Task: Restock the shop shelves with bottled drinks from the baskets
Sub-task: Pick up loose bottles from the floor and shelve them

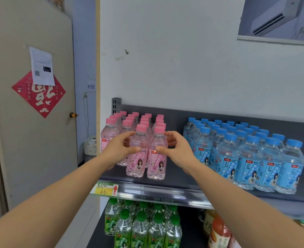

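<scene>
Two pink-capped peach soda bottles stand side by side at the front of the pink group on the top grey shelf (181, 178). My left hand (118, 149) grips the left front bottle (136, 166), fingers curled behind its shoulder and thumb across its front. My right hand (177, 149) holds the right front bottle (156, 168) the same way from the other side. Both bottles are upright with their bases on the shelf. Several more pink bottles (128, 122) stand in rows behind them.
Several blue-capped bottles (246, 158) fill the shelf's right part, with a gap between them and the pink group. Green-capped bottles (142, 224) and an orange drink (219, 233) stand on the lower shelf. A door (31, 149) and a white basket (90, 145) are at left.
</scene>
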Demonstrator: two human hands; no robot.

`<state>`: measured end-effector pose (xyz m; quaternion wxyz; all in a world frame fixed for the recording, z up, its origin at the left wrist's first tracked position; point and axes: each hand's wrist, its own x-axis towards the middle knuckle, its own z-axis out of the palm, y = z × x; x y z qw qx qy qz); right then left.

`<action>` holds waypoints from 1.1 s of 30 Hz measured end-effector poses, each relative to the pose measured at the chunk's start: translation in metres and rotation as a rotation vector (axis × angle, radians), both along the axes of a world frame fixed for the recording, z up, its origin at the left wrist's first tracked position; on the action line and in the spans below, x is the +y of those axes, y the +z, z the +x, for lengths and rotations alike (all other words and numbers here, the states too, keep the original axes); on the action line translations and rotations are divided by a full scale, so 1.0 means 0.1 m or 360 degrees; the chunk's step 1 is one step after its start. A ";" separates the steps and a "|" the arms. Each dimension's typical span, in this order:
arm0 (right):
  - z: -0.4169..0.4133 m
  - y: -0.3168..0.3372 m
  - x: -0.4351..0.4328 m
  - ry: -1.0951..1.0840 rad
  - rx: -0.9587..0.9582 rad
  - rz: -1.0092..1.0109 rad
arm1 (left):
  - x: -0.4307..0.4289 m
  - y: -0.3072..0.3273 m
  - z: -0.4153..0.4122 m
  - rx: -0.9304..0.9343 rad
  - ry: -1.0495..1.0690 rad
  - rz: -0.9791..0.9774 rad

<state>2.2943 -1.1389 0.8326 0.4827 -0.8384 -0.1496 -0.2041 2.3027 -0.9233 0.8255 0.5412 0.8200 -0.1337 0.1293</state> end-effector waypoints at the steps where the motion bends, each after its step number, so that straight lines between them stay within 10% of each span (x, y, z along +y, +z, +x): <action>1: 0.00 0.00 0.00 0.0001 0.0002 0.0005 | -0.01 0.00 0.00 -0.0004 0.0002 0.0002; 33: -0.20 -0.11 -0.01 -0.0181 0.0259 -0.0259 | 0.00 -0.04 -0.13 -0.0086 0.0183 0.0524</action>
